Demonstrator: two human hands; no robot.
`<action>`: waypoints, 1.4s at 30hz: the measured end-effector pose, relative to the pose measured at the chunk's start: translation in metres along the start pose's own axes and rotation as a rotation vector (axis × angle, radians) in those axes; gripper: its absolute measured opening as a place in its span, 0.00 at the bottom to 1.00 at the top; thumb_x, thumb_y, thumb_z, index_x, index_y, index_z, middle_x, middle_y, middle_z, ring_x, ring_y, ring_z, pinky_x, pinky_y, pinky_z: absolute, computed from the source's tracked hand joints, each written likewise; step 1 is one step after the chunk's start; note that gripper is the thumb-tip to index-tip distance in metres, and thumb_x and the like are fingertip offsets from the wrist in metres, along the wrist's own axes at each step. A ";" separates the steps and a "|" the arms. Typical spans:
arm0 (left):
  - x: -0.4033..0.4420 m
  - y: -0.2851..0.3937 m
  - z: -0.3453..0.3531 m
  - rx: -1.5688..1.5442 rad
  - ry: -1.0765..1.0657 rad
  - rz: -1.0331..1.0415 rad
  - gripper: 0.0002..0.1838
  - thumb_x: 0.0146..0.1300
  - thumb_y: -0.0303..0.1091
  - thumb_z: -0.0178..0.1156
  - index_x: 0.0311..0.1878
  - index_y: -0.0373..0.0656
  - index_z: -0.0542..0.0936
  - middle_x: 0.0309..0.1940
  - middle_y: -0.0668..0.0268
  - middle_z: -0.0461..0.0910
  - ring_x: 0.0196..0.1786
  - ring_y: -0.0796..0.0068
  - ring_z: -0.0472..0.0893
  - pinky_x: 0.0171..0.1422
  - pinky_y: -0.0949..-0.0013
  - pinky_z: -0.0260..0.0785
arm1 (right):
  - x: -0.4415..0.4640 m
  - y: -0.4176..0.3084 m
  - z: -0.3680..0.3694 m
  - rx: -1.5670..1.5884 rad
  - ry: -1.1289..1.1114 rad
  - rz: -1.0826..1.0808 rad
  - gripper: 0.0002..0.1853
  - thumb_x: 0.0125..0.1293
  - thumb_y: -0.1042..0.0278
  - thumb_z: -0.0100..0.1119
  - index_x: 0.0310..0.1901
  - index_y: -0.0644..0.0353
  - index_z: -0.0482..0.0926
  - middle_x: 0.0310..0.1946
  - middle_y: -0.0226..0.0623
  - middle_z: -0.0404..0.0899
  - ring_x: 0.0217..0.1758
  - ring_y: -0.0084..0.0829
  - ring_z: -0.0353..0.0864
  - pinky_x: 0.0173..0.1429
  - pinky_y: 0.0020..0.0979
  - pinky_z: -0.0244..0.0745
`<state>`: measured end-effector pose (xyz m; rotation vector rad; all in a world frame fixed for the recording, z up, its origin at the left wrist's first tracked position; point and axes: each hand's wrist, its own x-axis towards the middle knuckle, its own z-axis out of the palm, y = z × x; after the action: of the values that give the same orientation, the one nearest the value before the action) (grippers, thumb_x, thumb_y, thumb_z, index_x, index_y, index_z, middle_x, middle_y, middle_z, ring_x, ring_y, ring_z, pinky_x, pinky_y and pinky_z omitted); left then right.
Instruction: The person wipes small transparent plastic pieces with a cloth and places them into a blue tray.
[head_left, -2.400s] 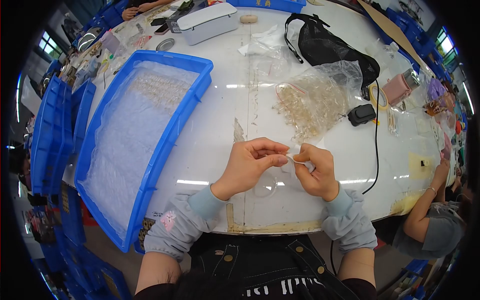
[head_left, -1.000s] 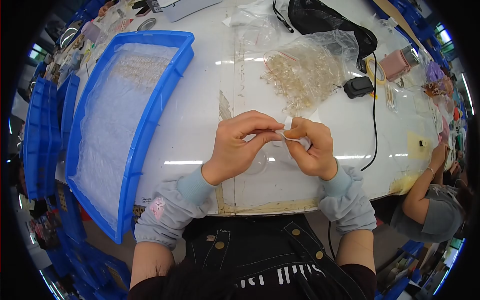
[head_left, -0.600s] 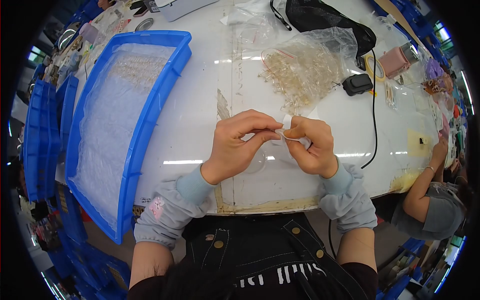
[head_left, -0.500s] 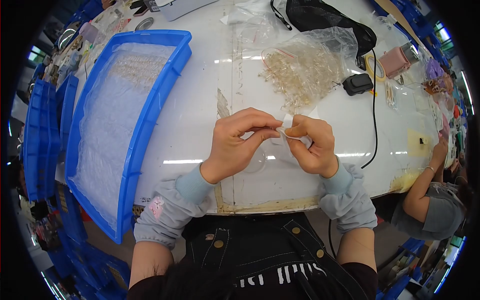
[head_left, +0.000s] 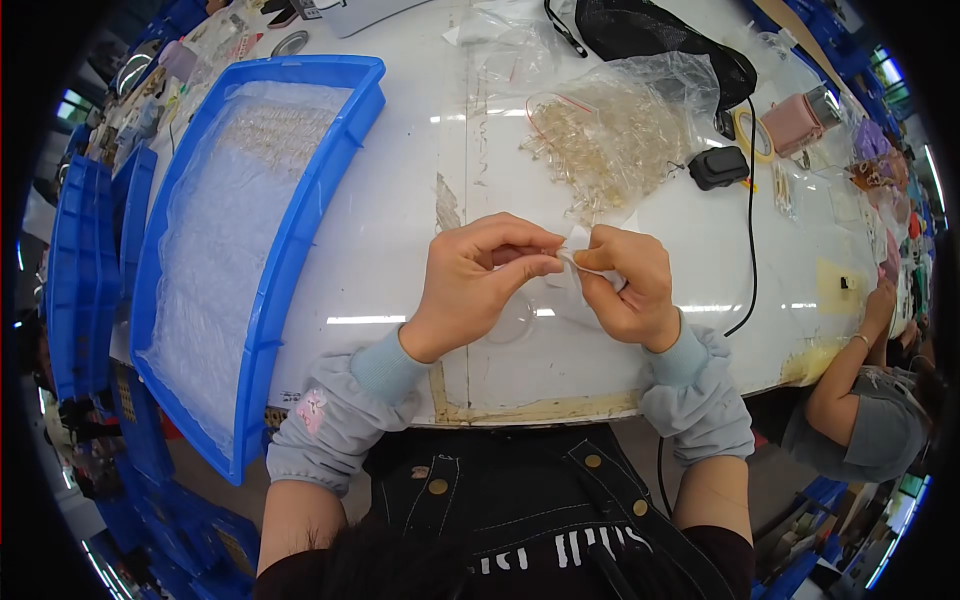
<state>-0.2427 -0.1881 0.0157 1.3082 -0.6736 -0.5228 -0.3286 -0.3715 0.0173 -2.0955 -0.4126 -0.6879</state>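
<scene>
My left hand [head_left: 468, 285] is closed in a pinch, thumb against fingertips, on something too small to make out. Right beside it, my right hand [head_left: 636, 288] grips a thin white cloth or tissue [head_left: 578, 240], folded at the fingertips. The two hands' fingertips meet over the table. Under them lies a faint clear round thing [head_left: 513, 322], partly hidden. Beyond the hands, an opened clear plastic bag [head_left: 690, 75] spills out many small clear and gold-tinted pieces [head_left: 600, 150].
A blue tray [head_left: 268, 310] lined with plastic film stands at left, with rows of small pieces at its far end. A black mesh bag [head_left: 650, 40], a black box-shaped device [head_left: 718, 168], a cable [head_left: 752, 250] and tape [head_left: 752, 135] lie at right. Another person's arm [head_left: 850, 370] rests at far right.
Both hands stay nearly in place. The white cloth has shifted slightly at my right fingertips, and more of it shows above them.
</scene>
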 end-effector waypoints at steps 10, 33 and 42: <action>0.002 0.007 -0.005 -0.139 -0.029 -0.231 0.10 0.61 0.20 0.67 0.46 0.32 0.83 0.38 0.60 0.86 0.42 0.74 0.86 0.50 0.74 0.81 | 0.003 -0.002 0.002 -0.047 -0.018 -0.048 0.09 0.48 0.86 0.57 0.33 0.65 0.76 0.18 0.37 0.67 0.17 0.34 0.67 0.21 0.34 0.58; 0.003 0.008 -0.007 -0.160 -0.046 -0.279 0.11 0.61 0.23 0.68 0.47 0.31 0.84 0.39 0.58 0.86 0.42 0.74 0.86 0.50 0.75 0.80 | 0.004 -0.004 -0.002 -0.103 -0.034 -0.029 0.09 0.47 0.86 0.57 0.32 0.66 0.76 0.18 0.38 0.68 0.16 0.35 0.67 0.22 0.33 0.58; 0.003 0.006 -0.007 -0.128 -0.039 -0.218 0.10 0.61 0.23 0.68 0.46 0.32 0.84 0.39 0.59 0.86 0.43 0.76 0.86 0.50 0.76 0.80 | 0.005 -0.007 0.001 -0.062 -0.015 0.037 0.06 0.47 0.83 0.57 0.29 0.64 0.74 0.20 0.38 0.67 0.18 0.38 0.69 0.23 0.35 0.62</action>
<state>-0.2358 -0.1844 0.0208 1.2598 -0.5232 -0.7590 -0.3279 -0.3668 0.0240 -2.1629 -0.3638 -0.6712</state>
